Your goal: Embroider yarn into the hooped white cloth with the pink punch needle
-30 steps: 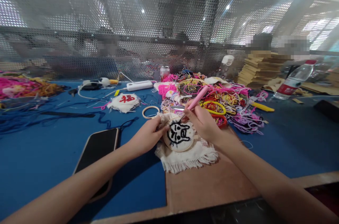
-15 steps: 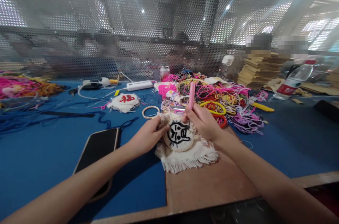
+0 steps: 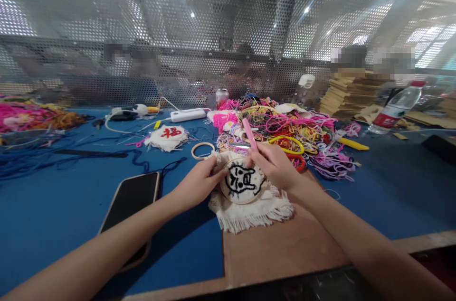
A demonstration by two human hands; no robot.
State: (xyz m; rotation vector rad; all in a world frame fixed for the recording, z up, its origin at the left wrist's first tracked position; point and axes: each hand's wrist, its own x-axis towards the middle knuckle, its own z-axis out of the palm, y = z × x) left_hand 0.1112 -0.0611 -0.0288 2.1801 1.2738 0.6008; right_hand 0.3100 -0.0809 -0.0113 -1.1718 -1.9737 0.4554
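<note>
Round hoop (image 3: 241,203), fringed white cloth (image 3: 253,213), slim pink tool (image 3: 250,134)

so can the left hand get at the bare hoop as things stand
Probably yes: the bare hoop lies just beyond the left hand with nothing seen on top, though that hand grips the cloth.

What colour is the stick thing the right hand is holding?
The tool handle in the right hand is pink; the head view shows it best.
</note>
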